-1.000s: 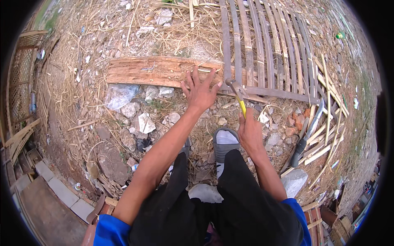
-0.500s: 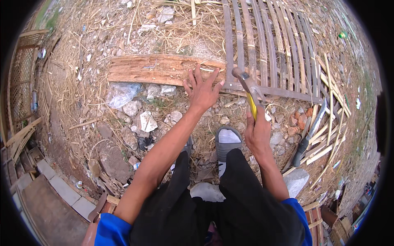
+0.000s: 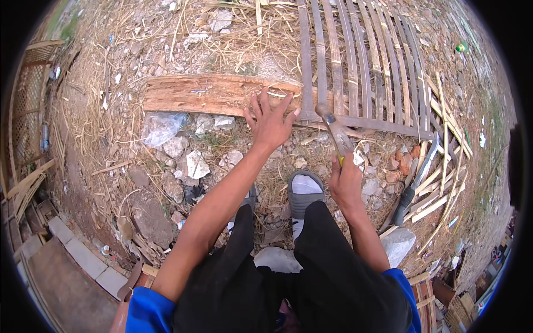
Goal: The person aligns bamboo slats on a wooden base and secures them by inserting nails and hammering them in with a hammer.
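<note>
The left hand [image 3: 270, 119] has its fingers [image 3: 256, 104] spread wide, palm down, the tips resting on the near edge of a rough, splintered wooden plank [image 3: 211, 94] that lies flat on the ground. The right hand [image 3: 345, 180] has its fingers curled tight around the yellow handle of a hammer [image 3: 335, 130], whose metal head is raised just right of the plank's end, close to the left hand's thumb.

The plank is the landmark. Across its right end lies a panel of thin bamboo slats [image 3: 361, 72], running away from the person, with a crosspiece along its near side directly under the hammer. Just nearer than the plank, a crumpled clear plastic bag [image 3: 161, 126] and pale broken stones [image 3: 195, 164] litter the dirt. Nearer still, in front of the person's knees, a foot in a grey sandal [image 3: 304, 191] stands on dry straw and rubble between the two forearms. Far to the right of the plank, a long knife with a dark handle [image 3: 413, 183] lies among loose bamboo strips [image 3: 438, 188]. A pale block of stone [image 3: 398, 244] sits beside the right elbow. To the left of the plank, at the frame's edge, stands a woven lattice fence [image 3: 28, 111], with a row of bricks [image 3: 83, 255] below it. The person wears black trousers and blue sleeves.
</note>
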Available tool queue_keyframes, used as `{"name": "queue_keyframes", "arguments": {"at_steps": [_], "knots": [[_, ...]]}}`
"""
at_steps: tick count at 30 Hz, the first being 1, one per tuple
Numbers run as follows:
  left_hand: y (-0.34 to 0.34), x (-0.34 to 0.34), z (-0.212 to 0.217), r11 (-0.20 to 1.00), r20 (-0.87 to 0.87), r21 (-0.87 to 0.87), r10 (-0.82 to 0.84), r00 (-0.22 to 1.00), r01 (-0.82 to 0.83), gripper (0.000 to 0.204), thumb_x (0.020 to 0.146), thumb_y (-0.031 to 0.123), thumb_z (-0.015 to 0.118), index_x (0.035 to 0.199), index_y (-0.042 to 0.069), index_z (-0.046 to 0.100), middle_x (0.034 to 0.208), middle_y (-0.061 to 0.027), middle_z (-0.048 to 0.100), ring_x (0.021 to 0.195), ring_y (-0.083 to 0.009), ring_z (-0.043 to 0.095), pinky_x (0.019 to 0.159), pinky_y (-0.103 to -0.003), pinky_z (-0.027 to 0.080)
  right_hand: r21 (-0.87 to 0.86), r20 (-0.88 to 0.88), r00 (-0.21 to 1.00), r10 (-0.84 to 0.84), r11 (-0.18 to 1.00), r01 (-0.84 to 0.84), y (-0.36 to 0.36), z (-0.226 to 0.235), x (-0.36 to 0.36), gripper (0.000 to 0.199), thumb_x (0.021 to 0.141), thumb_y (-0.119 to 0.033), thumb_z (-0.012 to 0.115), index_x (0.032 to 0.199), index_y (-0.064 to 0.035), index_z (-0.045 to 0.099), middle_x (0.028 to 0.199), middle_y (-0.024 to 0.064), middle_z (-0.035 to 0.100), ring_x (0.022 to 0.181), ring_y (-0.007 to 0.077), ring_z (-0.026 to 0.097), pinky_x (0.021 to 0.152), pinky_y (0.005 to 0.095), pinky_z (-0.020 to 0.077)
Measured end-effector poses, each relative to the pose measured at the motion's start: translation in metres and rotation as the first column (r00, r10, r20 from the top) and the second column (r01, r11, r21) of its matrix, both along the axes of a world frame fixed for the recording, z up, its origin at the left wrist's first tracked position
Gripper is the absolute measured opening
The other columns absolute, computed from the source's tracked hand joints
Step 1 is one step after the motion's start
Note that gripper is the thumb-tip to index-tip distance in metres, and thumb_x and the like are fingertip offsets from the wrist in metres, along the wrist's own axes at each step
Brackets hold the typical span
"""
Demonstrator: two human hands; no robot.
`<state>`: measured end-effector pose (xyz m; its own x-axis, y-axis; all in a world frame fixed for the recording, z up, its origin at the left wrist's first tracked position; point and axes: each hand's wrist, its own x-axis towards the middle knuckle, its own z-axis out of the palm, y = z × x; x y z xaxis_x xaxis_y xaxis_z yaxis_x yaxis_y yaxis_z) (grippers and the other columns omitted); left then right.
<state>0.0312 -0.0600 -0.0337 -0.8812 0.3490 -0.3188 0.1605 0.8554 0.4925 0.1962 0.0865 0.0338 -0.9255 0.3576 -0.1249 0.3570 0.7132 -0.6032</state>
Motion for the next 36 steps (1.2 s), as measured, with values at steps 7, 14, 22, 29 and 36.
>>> {"name": "queue_keyframes", "arguments": {"at_steps": [7,14,22,29,36], "knots": [[0.001,0.0,0.001,1.0,0.02,0.012,0.005,1.0,-0.005,0.052,0.095,0.054,0.051,0.144,0.038,0.046,0.161,-0.0179,0.009,0.148,-0.0444,-0.001,0.113,-0.066,-0.003,0.116,0.082,0.992,0.099,0.987,-0.108,0.007,-0.025,-0.005,0.02,0.09,-0.008,0.06,0.107,-0.0028,0.051,0.083,0.0228,0.063,0.065,0.0434,0.063,0.052,0.049,0.0484],[0.002,0.0,0.003,1.0,0.017,0.024,0.001,1.0,-0.002,0.051,0.096,0.055,0.049,0.144,0.039,0.046,0.161,-0.0177,0.01,0.148,-0.0446,-0.001,0.113,-0.065,-0.003,0.156,-0.099,0.943,0.317,0.941,-0.3,0.03,-0.026,0.002,0.02,0.087,-0.009,0.062,0.104,-0.0041,0.054,0.077,0.0162,0.06,0.062,0.036,0.062,0.051,0.0431,0.0495],[0.001,-0.001,0.006,1.0,0.045,0.013,0.014,0.999,-0.015,0.046,0.098,0.049,0.05,0.143,0.041,0.047,0.161,-0.0173,0.009,0.148,-0.0444,-0.002,0.114,-0.065,-0.002,0.233,-0.146,0.932,0.332,0.927,-0.294,0.044,-0.023,0.004,0.026,0.081,-0.008,0.066,0.104,-0.005,0.055,0.082,0.0122,0.06,0.066,0.0318,0.063,0.054,0.0402,0.0495],[0.002,0.002,-0.001,0.993,-0.022,0.108,0.04,0.999,-0.038,0.037,0.094,0.045,0.059,0.131,0.037,0.06,0.158,-0.0169,0.015,0.147,-0.0458,0.001,0.112,-0.067,-0.001,0.248,-0.061,0.943,0.328,0.92,-0.304,0.048,-0.028,-0.001,0.027,0.084,-0.008,0.065,0.109,-0.0052,0.056,0.086,0.0151,0.062,0.07,0.0348,0.063,0.057,0.0418,0.0504],[0.0,0.002,-0.011,0.976,-0.101,0.204,0.093,0.991,-0.071,0.023,0.089,0.046,0.067,0.104,0.029,0.072,0.156,-0.0165,0.022,0.146,-0.0433,0.006,0.11,-0.068,-0.003,-0.089,0.102,0.992,0.074,0.994,-0.065,0.027,-0.01,-0.015,0.027,0.099,-0.017,0.053,0.122,-0.0033,0.051,0.088,0.0261,0.064,0.075,0.0484,0.062,0.06,0.0535,0.0471]]}}
